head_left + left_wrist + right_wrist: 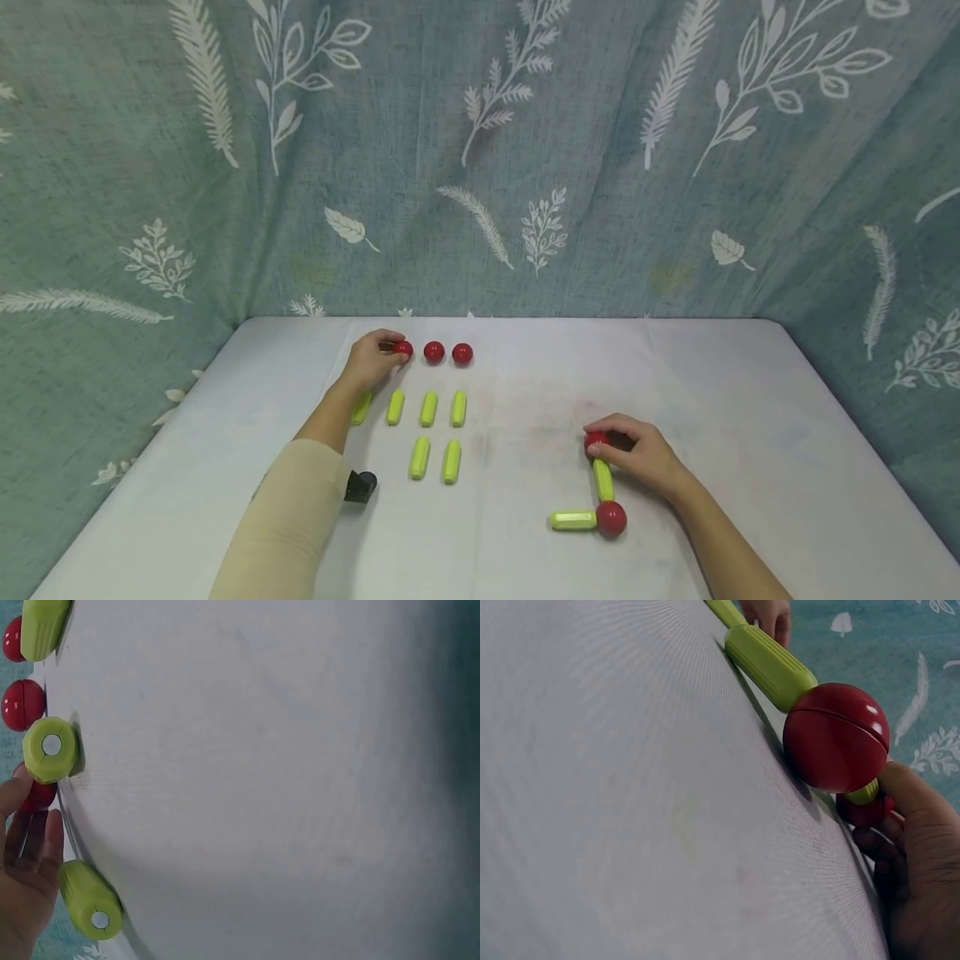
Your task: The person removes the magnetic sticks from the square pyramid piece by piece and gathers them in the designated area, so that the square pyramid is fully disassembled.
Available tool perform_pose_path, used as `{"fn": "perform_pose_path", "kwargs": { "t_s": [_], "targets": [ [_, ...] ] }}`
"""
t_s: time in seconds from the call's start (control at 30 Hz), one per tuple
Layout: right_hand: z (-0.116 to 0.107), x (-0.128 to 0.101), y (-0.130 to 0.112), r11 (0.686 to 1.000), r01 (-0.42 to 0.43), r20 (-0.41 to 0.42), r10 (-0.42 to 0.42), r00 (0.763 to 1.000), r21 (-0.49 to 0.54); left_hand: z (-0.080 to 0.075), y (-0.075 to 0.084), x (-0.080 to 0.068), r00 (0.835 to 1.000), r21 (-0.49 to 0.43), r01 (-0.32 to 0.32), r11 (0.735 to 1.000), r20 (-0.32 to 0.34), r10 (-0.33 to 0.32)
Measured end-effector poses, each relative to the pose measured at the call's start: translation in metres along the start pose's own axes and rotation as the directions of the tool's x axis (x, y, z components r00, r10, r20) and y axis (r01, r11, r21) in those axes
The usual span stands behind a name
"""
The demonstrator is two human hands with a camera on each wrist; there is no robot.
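Observation:
At the back left of the table, my left hand [367, 362] holds a red ball [403, 349] between thumb and fingers. In the left wrist view this ball [42, 797] is partly hidden behind a green stick [51, 750]. My right hand [645, 457] grips another red ball [595, 442] at the far end of a green stick [603, 481]. That stick's near end meets a red corner ball [611, 518], large in the right wrist view. From the corner ball a second green stick [573, 520] points left, making an L shape.
Two loose red balls [434, 352] lie beside the left hand. Several green sticks [428, 409] lie in two rows nearer the front. A black object [362, 486] shows beside the left sleeve. Patterned green cloth [420, 250] hangs behind the white table [525, 358].

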State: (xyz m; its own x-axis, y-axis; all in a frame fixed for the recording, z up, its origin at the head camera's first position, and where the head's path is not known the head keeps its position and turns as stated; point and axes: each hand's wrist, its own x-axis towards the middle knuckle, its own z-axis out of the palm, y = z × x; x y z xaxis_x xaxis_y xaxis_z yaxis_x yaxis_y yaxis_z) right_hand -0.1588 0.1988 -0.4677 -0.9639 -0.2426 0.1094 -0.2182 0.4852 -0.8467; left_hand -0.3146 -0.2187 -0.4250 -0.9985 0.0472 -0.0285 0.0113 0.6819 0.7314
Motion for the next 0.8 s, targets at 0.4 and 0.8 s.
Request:
{"fn": "perform_pose_path", "kwargs": {
  "t_s": [0.4, 0.8],
  "targets": [
    [0.000, 0.001, 0.001, 0.999, -0.020, -0.010, 0.019, 1.000, -0.031, 0.002, -0.001, -0.001, 1.000, 0.101, -0.015, 0.995, -0.023, 0.017],
    [-0.001, 0.002, -0.001, 1.000, -0.012, 0.004, 0.012, 1.000, -0.022, -0.005, 0.004, -0.015, 0.999, 0.095, -0.017, 0.995, -0.035, 0.020]
  ]
}}
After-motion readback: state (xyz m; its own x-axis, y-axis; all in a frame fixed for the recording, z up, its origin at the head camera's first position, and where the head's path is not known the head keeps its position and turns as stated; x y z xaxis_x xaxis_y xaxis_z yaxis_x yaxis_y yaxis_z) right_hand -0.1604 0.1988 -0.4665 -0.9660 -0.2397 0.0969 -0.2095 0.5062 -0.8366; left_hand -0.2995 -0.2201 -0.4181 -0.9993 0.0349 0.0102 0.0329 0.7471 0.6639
